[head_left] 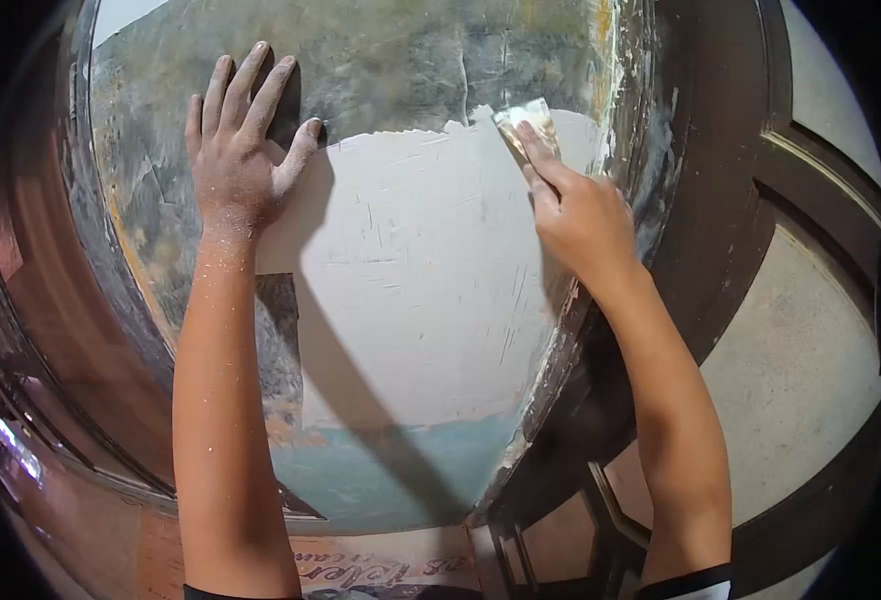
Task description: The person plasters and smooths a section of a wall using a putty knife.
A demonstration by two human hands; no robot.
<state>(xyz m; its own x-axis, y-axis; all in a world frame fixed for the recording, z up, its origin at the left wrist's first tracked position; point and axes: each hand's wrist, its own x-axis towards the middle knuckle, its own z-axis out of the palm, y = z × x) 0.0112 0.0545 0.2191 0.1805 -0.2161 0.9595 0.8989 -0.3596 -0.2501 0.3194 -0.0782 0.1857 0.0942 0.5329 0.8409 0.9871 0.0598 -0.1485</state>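
Observation:
My left hand [240, 150] lies flat with fingers spread on the dark, mottled upper part of a wall panel [390, 60], and pale dust coats it. My right hand [575, 205] grips a scraper [528, 125], its forefinger stretched along the blade, which is smeared with white and brown. The blade rests at the ragged upper edge of a white scraped area [410, 260], close to the panel's right side. Short scratches mark that white surface. Below it runs a blue-green band [390, 475]. The scraper's handle is hidden in my right hand.
Dark wooden framing with pale inset panels [800, 370] stands on the right. Flaking paint lines the panel's right edge [550, 370]. Brown glossy woodwork [90, 350] is on the left. At the bottom lies a printed surface with lettering [390, 565].

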